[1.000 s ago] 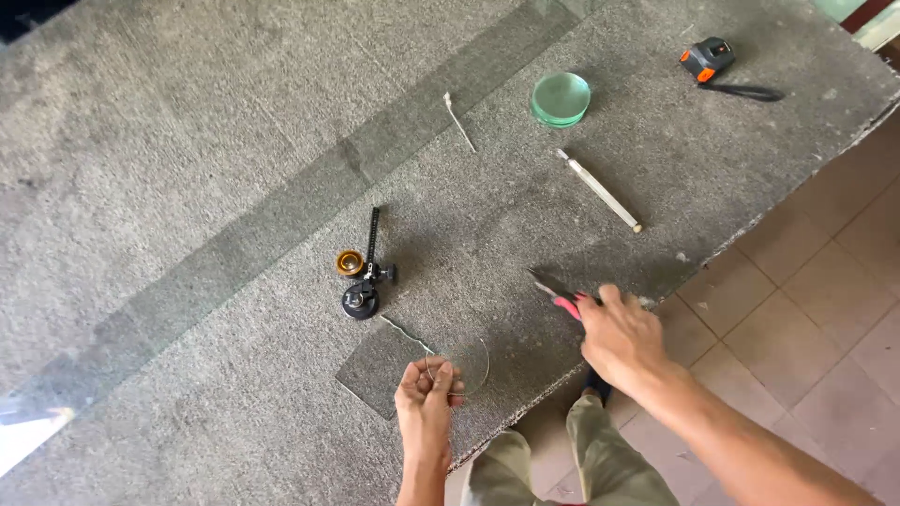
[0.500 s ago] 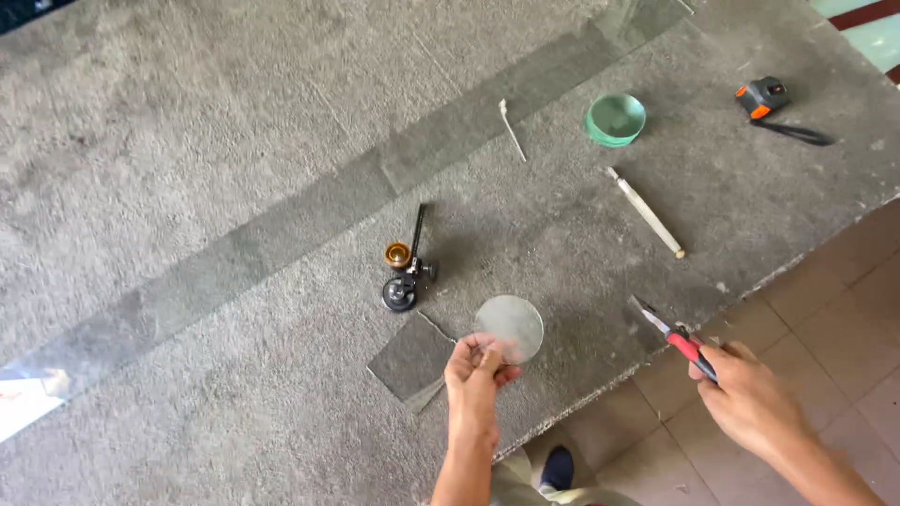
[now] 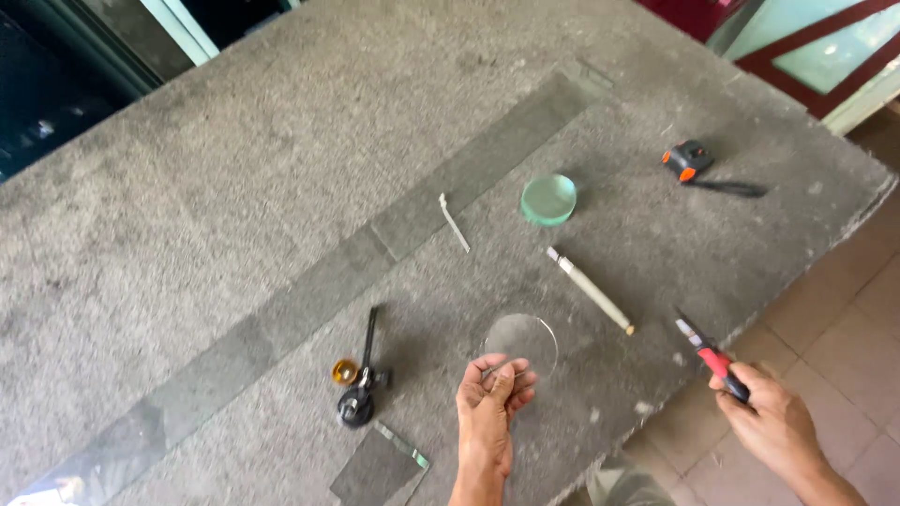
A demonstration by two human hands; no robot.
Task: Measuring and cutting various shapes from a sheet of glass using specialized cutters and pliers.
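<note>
My left hand (image 3: 492,401) pinches the near edge of a clear round glass disc (image 3: 523,342) and holds it just above the grey table (image 3: 281,187). My right hand (image 3: 773,426) grips red-handled pliers (image 3: 711,354) past the table's near right edge, jaws pointing up and left. A leftover glass offcut (image 3: 377,467) lies on the table left of my left hand.
A circle glass cutter with a suction base and brass cup (image 3: 358,379) sits left of the disc. A long glass strip (image 3: 328,272) crosses the table. A stack of green glass discs (image 3: 548,199), a straight cutter (image 3: 591,290), a small glass sliver (image 3: 455,222) and a tape measure (image 3: 689,161) lie farther off.
My left hand has lifted the round disc away from the offcut and moved it right. My right hand drew the pliers off the table, out past its edge.
</note>
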